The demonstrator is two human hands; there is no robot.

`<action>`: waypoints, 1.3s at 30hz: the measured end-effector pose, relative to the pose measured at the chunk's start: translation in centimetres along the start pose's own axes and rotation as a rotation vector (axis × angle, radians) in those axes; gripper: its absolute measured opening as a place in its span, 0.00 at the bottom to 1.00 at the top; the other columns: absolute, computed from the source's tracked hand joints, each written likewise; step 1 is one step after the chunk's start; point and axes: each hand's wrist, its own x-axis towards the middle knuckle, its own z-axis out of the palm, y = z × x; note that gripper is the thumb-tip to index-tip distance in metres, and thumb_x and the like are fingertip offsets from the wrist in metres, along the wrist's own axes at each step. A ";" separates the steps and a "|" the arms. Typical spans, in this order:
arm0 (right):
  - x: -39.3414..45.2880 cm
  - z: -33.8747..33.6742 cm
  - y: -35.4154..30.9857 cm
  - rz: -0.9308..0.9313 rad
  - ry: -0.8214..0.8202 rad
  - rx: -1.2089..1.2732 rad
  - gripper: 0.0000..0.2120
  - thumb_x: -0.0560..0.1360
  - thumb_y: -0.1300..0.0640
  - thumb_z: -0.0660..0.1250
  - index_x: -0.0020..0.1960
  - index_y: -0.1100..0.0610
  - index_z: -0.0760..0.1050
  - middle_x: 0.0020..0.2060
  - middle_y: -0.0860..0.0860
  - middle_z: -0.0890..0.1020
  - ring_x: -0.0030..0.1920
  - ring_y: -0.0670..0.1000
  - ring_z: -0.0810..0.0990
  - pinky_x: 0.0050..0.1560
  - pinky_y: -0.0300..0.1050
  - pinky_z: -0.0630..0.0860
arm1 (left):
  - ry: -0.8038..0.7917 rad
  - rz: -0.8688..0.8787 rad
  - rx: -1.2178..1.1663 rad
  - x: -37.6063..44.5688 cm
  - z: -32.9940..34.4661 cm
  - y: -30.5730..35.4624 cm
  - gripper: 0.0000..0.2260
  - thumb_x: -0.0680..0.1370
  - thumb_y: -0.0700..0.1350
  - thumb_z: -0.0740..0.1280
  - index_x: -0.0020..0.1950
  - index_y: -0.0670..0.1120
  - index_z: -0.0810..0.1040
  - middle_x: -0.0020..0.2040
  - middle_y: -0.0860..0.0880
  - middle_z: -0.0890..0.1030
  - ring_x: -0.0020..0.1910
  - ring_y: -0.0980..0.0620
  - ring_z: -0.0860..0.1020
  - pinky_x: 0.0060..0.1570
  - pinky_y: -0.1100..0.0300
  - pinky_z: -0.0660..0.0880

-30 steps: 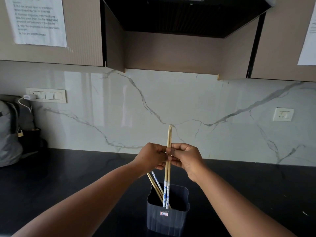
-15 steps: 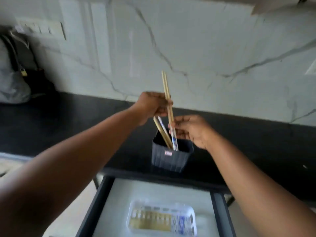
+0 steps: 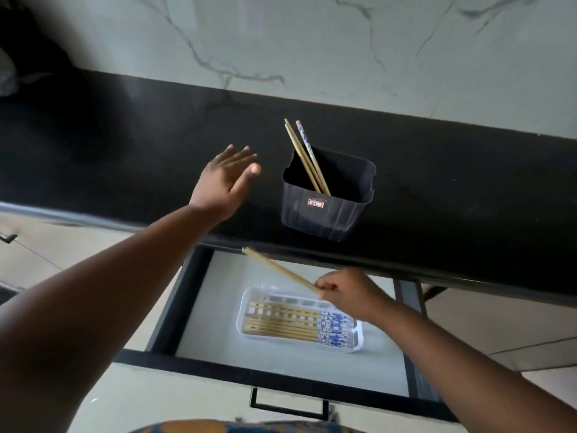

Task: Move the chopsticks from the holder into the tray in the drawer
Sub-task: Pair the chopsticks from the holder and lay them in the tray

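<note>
A dark square holder [image 3: 324, 210] stands on the black counter with a pair of chopsticks [image 3: 307, 159] leaning inside it. Below, in the pulled-out drawer [image 3: 199, 310], a white slotted tray [image 3: 248, 307] holds several wooden chopsticks with blue-patterned ends. My right hand [image 3: 346, 292] hovers over the tray's far side, shut on a pair of wooden chopsticks [image 3: 278, 268] that point up and left. My left hand [image 3: 226, 179] is open with fingers spread, above the counter to the left of the holder, touching nothing.
The black counter [image 3: 140, 142] runs across the view under a white marble backsplash [image 3: 312, 42]. The drawer front with a black handle [image 3: 288, 407] juts toward me. A dark object sits blurred at the far left. Tiled floor shows on both sides.
The view has tilted down to the drawer. My right hand has carried the pair of chopsticks from the holder down over the tray. My left hand has let go and opened beside the holder.
</note>
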 end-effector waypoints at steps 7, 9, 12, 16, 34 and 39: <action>1.3 7.0 3.1 0.048 -0.151 -0.547 0.09 0.71 0.69 0.61 0.47 0.58 0.76 0.43 0.53 0.77 0.44 0.58 0.80 0.38 0.44 0.71 | -0.397 -0.322 0.534 -4.0 4.6 -5.3 0.38 0.74 0.73 0.40 0.80 0.54 0.47 0.81 0.50 0.47 0.79 0.47 0.43 0.76 0.45 0.42; 1.9 7.7 3.4 0.049 -0.133 -0.576 0.12 0.71 0.70 0.61 0.50 0.58 0.75 0.42 0.52 0.73 0.45 0.58 0.80 0.38 0.44 0.69 | -0.381 -0.315 0.532 -3.8 4.6 -5.5 0.39 0.73 0.74 0.39 0.79 0.55 0.48 0.81 0.50 0.47 0.79 0.47 0.44 0.75 0.45 0.43; 2.6 8.5 3.9 0.026 -0.110 -0.606 0.13 0.72 0.70 0.59 0.51 0.57 0.75 0.46 0.54 0.77 0.47 0.57 0.81 0.38 0.43 0.68 | -0.376 -0.318 0.530 -3.8 4.6 -5.5 0.38 0.73 0.74 0.40 0.79 0.56 0.48 0.81 0.51 0.47 0.79 0.47 0.44 0.75 0.45 0.42; 2.1 8.8 5.0 0.069 -0.183 -0.625 0.12 0.70 0.70 0.60 0.43 0.54 0.74 0.41 0.50 0.77 0.45 0.55 0.80 0.39 0.42 0.67 | -0.365 -0.315 0.515 -3.8 4.5 -5.3 0.38 0.74 0.73 0.41 0.79 0.56 0.48 0.81 0.51 0.47 0.79 0.48 0.44 0.75 0.45 0.42; 1.2 9.5 5.3 0.008 -0.176 -0.718 0.09 0.72 0.68 0.60 0.40 0.55 0.68 0.38 0.48 0.70 0.35 0.50 0.73 0.40 0.42 0.76 | -0.350 -0.309 0.523 -3.8 4.7 -5.5 0.39 0.73 0.74 0.39 0.79 0.56 0.47 0.81 0.51 0.47 0.79 0.48 0.44 0.75 0.45 0.42; 0.8 9.2 5.0 0.055 -0.084 -0.581 0.13 0.71 0.69 0.60 0.45 0.53 0.76 0.40 0.44 0.76 0.44 0.49 0.81 0.49 0.38 0.75 | -0.349 -0.305 0.522 -3.9 4.9 -5.7 0.39 0.72 0.75 0.38 0.79 0.56 0.47 0.81 0.51 0.47 0.79 0.48 0.44 0.75 0.45 0.42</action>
